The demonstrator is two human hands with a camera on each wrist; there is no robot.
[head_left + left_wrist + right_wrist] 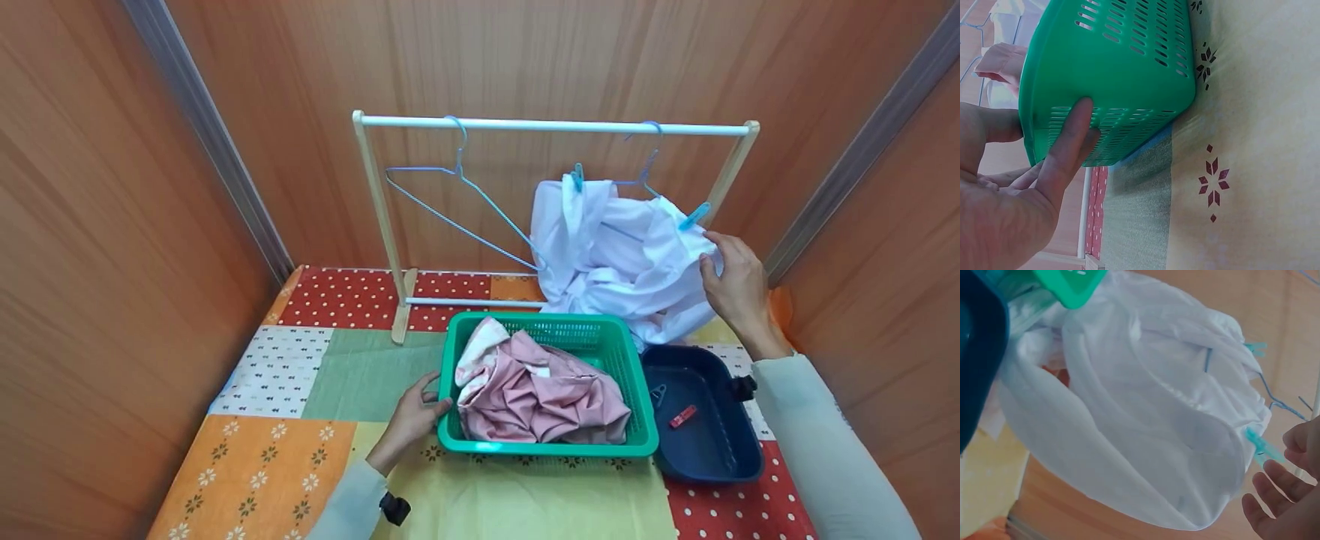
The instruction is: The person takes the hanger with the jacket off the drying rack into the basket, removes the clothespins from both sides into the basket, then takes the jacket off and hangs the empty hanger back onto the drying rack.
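Observation:
My right hand (739, 285) is at the right edge of a white garment (622, 255), its fingers loosely bent with nothing between them in the right wrist view. The garment is bunched on a blue hanger (646, 169), with one teal clothespin (577, 177) at its left and another clothespin (694, 216) near my right fingertips. My left hand (415, 411) rests against the left end of a green basket (547, 448). In the left wrist view its extended fingers (1072, 126) lie along the outer wall. A crumpled pink garment (536, 390) fills much of the basket.
A rack with a white rail (555, 125) stands at the back, carrying an unloaded blue hanger (459, 172) on its left. Right of the basket sits a dark blue tray (709, 457) with a red clothespin (683, 417) and a grey-blue clothespin (658, 394). Wooden panels enclose the patterned tablecloth (277, 450).

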